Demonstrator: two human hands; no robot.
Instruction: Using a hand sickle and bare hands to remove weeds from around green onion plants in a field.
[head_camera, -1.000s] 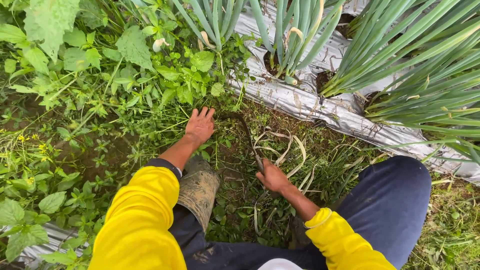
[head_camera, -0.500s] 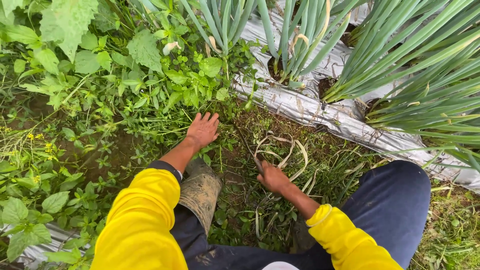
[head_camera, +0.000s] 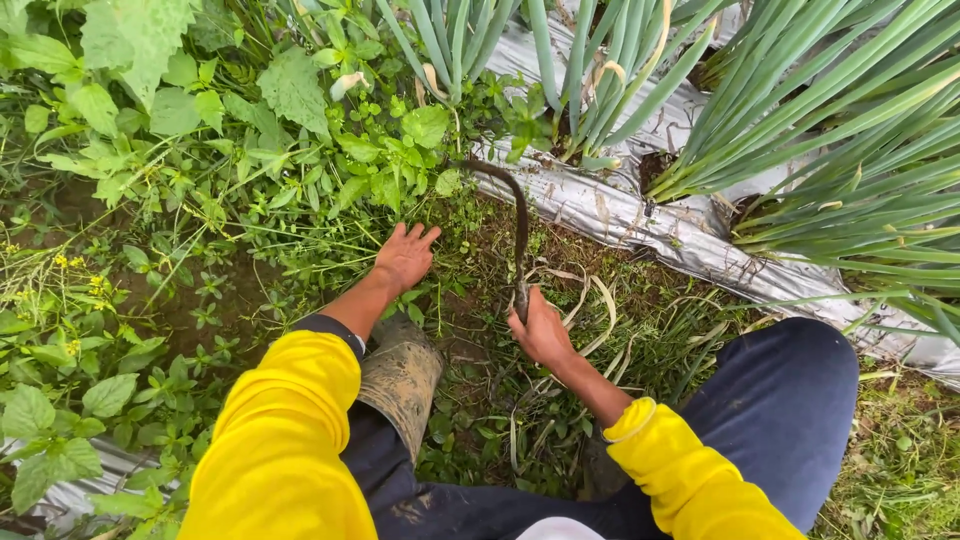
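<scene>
My right hand (head_camera: 540, 330) is shut on the handle of a sickle (head_camera: 512, 215). Its dark curved blade rises up and arcs left into the weeds by the plastic's edge. My left hand (head_camera: 405, 255) lies open, fingers spread, on the low green weeds (head_camera: 300, 190) just left of the blade. Both arms wear yellow sleeves. I squat, with a muddy rubber boot (head_camera: 400, 375) below my left hand and my dark-trousered knee (head_camera: 790, 400) at the right.
Silver plastic mulch (head_camera: 620, 215) runs diagonally from top centre to the right edge, with tall green onion plants (head_camera: 830, 130) growing through it. Cut dry leaves (head_camera: 590, 300) lie on the ground near my right hand. Dense broad-leaved weeds fill the left side.
The sickle blade has swung up and forward into the weeds at the mulch edge. My left hand has stayed on the weeds, shifting only slightly.
</scene>
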